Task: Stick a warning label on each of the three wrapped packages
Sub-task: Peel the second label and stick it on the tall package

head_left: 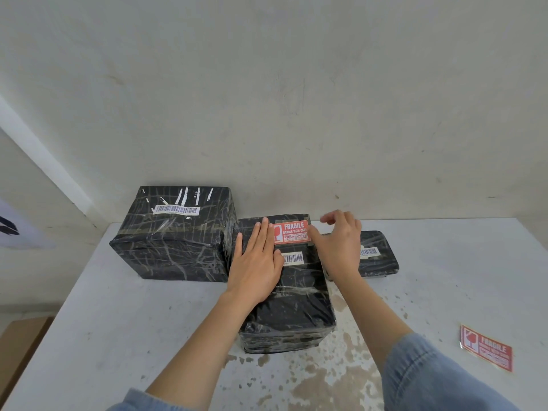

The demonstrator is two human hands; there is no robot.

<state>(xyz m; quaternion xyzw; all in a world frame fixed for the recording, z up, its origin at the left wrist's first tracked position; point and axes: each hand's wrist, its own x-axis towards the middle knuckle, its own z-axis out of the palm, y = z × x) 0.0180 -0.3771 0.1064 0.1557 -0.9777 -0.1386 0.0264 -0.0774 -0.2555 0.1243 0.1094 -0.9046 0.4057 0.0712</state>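
Note:
Three black wrapped packages stand on the table. The middle package (293, 301) carries a red FRAGILE label (292, 231) on its top, above a barcode sticker. My left hand (257, 262) lies flat on that package, fingertips at the label's left edge. My right hand (338, 244) hovers at the label's right edge, thumb touching it, fingers spread. The large package (175, 241) stands to the left and shows no red label. The flat package (376, 256) lies at the right, partly hidden behind my right hand. A loose red FRAGILE label (486, 347) lies on the table at the right.
The white table (118, 336) has worn brown patches near the front. A wall rises right behind the packages. A cardboard box (17, 348) sits on the floor beyond the table's left edge.

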